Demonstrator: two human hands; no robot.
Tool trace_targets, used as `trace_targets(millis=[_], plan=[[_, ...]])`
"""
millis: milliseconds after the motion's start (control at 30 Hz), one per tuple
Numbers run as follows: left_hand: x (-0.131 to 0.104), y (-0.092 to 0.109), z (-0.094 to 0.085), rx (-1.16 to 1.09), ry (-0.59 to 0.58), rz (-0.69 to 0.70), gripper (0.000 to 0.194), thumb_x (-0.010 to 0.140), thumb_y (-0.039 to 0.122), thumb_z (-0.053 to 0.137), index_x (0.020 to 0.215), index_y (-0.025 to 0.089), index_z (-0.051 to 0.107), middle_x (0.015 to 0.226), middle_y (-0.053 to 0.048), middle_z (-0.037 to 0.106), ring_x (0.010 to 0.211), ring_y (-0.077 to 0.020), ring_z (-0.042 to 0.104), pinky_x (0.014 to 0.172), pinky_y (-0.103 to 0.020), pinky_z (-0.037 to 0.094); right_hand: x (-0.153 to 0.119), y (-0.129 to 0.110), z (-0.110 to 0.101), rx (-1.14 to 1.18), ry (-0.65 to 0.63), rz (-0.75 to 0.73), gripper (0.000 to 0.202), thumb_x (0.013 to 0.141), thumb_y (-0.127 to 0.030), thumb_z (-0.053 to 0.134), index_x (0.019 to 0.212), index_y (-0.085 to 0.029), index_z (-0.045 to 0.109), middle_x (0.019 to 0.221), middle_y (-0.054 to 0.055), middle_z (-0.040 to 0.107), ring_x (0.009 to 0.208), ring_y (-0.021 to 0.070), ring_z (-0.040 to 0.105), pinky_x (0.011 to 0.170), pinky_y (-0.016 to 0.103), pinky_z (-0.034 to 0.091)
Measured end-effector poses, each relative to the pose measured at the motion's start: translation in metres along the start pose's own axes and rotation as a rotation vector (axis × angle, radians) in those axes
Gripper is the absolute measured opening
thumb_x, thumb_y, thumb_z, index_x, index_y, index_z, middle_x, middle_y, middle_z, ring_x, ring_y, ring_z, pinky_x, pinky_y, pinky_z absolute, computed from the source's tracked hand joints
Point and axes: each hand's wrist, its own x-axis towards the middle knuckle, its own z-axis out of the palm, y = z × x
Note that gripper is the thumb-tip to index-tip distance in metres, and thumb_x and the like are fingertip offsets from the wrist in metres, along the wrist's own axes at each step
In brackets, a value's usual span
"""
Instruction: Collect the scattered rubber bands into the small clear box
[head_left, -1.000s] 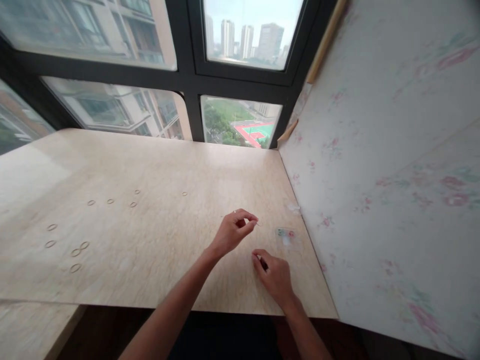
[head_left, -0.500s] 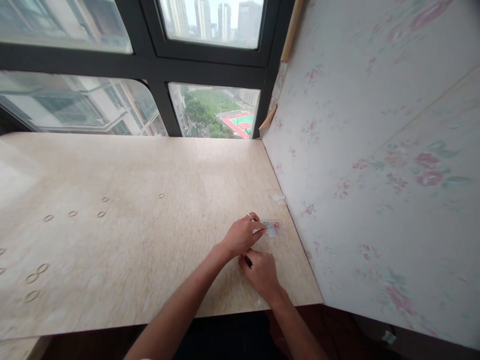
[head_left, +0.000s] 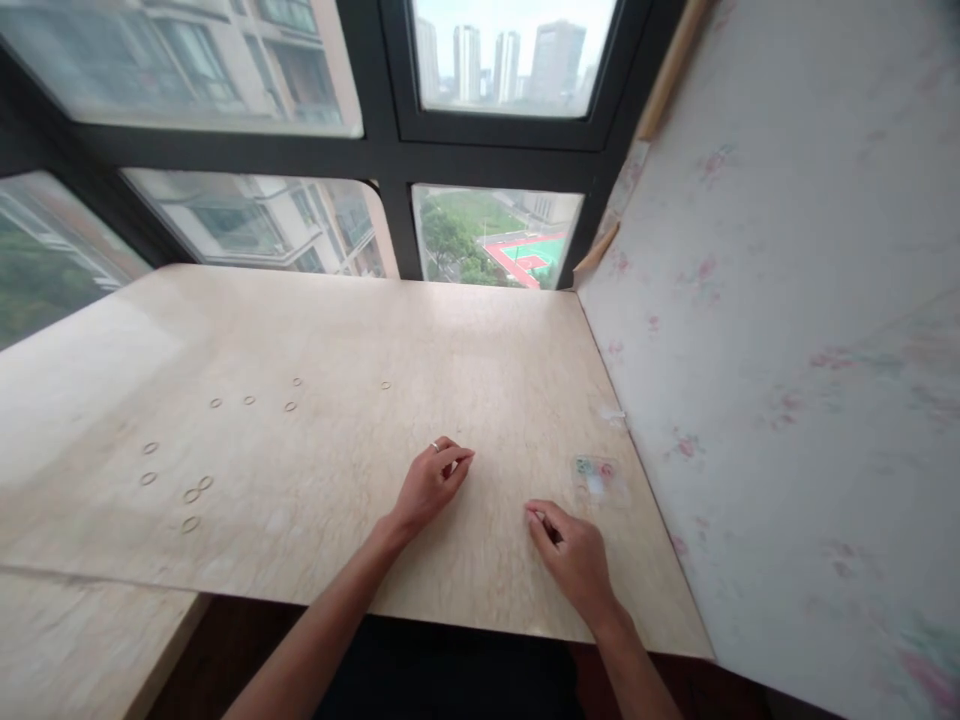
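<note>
Nearest me, the person's right hand (head_left: 576, 560) is over the counter (head_left: 487, 345), thumb and forefinger pinched together; I can't tell whether anything thin sits between them. Over to the left, among the nearer of ten small loops (head_left: 184, 527) lying on the counter, two touch each other. The left hand (head_left: 427, 487), wearing a finger ring (head_left: 434, 447), is a little farther in, its fingertips also drawn together, and again I can't make out anything in them. The clear packet (head_left: 598, 482), printed green and red, lies just beyond the right hand. Farther on, a pale scrap (head_left: 613, 416) lies against the flowered wall (head_left: 765, 250), and beyond everything stands the dark-framed window (head_left: 495, 165).
</note>
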Motion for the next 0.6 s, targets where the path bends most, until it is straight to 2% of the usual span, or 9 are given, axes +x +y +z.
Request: trace_targets(millis=[100, 167, 300, 467, 600], plan=[[-0.011, -0.022, -0.028, 0.096, 0.111, -0.043, 0.022, 0.089, 0.024, 0.049, 0.094, 0.017, 0.069, 0.081, -0.004, 0.062, 0.06, -0.0095, 0.05, 0.062, -0.023, 0.041, 0.001, 0.001, 0.002, 0.05, -0.012, 0.032, 0.031, 0.089, -0.041, 0.047, 0.091, -0.021, 0.07, 0.062, 0.002, 0.067, 0.055, 0.0169, 0.063, 0.055, 0.025, 0.045], [-0.015, -0.032, -0.04, 0.13, 0.171, -0.091, 0.02, 0.088, 0.022, 0.05, 0.091, 0.016, 0.069, 0.078, -0.003, 0.063, 0.061, -0.0101, 0.051, 0.063, -0.024, 0.041, 0.005, -0.001, 0.004, 0.159, -0.056, 0.074, 0.032, 0.088, -0.044, 0.049, 0.09, -0.02, 0.069, 0.056, 0.0, 0.061, 0.05, 0.0157, 0.058, 0.05, 0.025, 0.044], [-0.016, -0.041, -0.049, 0.079, 0.248, -0.192, 0.017, 0.085, 0.021, 0.052, 0.084, 0.016, 0.069, 0.074, -0.002, 0.064, 0.065, -0.0119, 0.055, 0.064, -0.024, 0.042, 0.03, -0.025, 0.012, 0.386, -0.19, 0.103, 0.034, 0.086, -0.047, 0.051, 0.096, -0.018, 0.065, 0.047, -0.006, 0.044, 0.042, 0.0122, 0.047, 0.042, 0.022, 0.037], [-0.012, -0.04, -0.048, -0.031, 0.26, -0.242, 0.016, 0.082, 0.02, 0.053, 0.084, 0.017, 0.069, 0.077, -0.003, 0.067, 0.065, -0.0119, 0.056, 0.063, -0.023, 0.042, 0.095, -0.092, 0.04, 0.509, -0.277, -0.029, 0.033, 0.086, -0.044, 0.053, 0.102, -0.017, 0.06, 0.047, -0.009, 0.043, 0.041, 0.0093, 0.041, 0.043, 0.021, 0.034], [-0.014, -0.042, -0.048, -0.005, 0.244, -0.253, 0.016, 0.08, 0.018, 0.052, 0.074, 0.016, 0.066, 0.068, -0.002, 0.064, 0.059, -0.0119, 0.053, 0.058, -0.024, 0.038, 0.154, -0.163, 0.084, 0.43, -0.411, -0.272, 0.028, 0.085, -0.037, 0.054, 0.106, -0.018, 0.058, 0.051, -0.009, 0.046, 0.046, 0.0095, 0.046, 0.05, 0.021, 0.038]])
